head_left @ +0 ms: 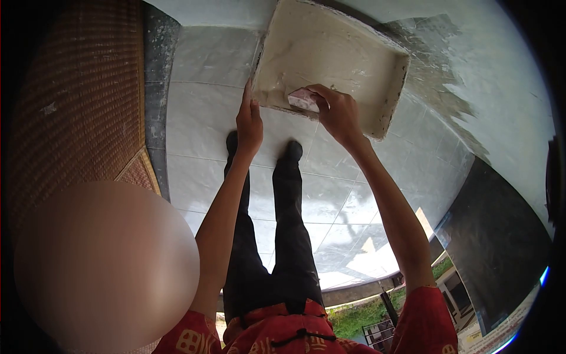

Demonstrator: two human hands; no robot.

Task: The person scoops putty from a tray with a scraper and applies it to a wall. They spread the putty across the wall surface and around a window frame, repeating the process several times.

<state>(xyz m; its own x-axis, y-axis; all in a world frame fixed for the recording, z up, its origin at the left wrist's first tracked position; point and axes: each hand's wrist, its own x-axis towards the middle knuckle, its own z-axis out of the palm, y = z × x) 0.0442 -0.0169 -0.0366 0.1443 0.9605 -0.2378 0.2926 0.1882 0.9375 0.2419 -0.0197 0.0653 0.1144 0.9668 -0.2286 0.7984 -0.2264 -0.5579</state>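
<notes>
A shallow rectangular tray (389, 97) with crusted edges holds a layer of wet, cream-coloured paste (330, 47). At its near left corner, my left hand (250, 124) grips the rim, fingers lying along the outer side and thumb toward me. Pinched in my right hand (339, 112) is a small flat scraper (302, 99), pinkish and smeared with white. The scraper sits just inside the tray's near edge, low over the paste. Part of it is covered by my fingers.
Grey floor tiles (200, 118) lie under my feet. A woven brown panel (88, 88) stands at the left. On the right, a pale wall (501, 76) carries a rough grey patch (433, 65), with a dark panel (495, 236) lower down. One blurred round patch (106, 265) covers the lower left.
</notes>
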